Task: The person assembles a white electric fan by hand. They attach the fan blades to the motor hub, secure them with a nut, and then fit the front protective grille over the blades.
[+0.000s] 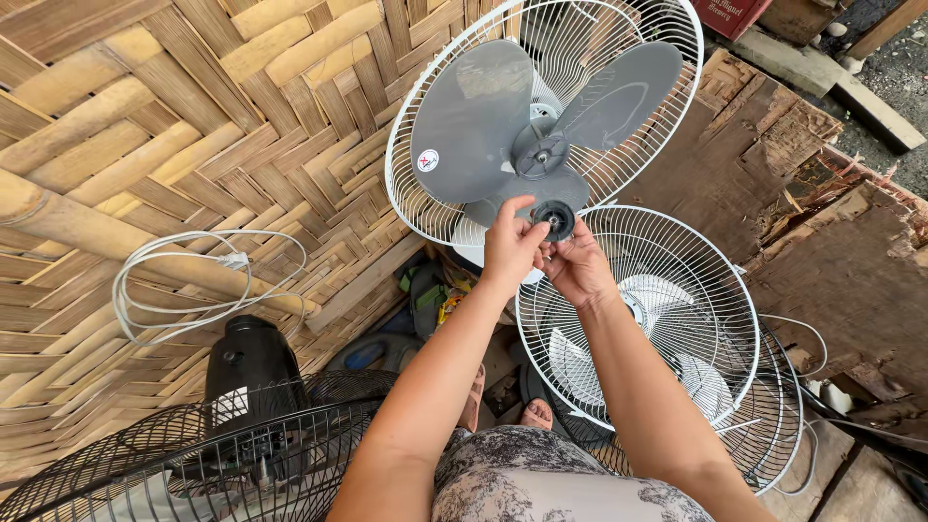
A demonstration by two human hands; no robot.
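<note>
A white-caged fan (pixel 619 58) with three grey blades (pixel 474 116) leans against the woven bamboo wall, its front grille off. Both my hands meet just below its hub (pixel 539 153). My left hand (pixel 509 244) and my right hand (pixel 578 266) pinch a small round black cap (pixel 555 219) between their fingertips. The cap sits in front of the lowest blade. A loose white front grille (pixel 667 290) stands right behind my right forearm.
A black fan with a black motor housing (pixel 251 372) and black cage (pixel 193 454) stands at lower left. A coiled white cord (pixel 184 280) hangs on the bamboo wall (pixel 145 116). More wire grilles (pixel 783 425) are stacked at right, by broken wooden boards (pixel 831 251).
</note>
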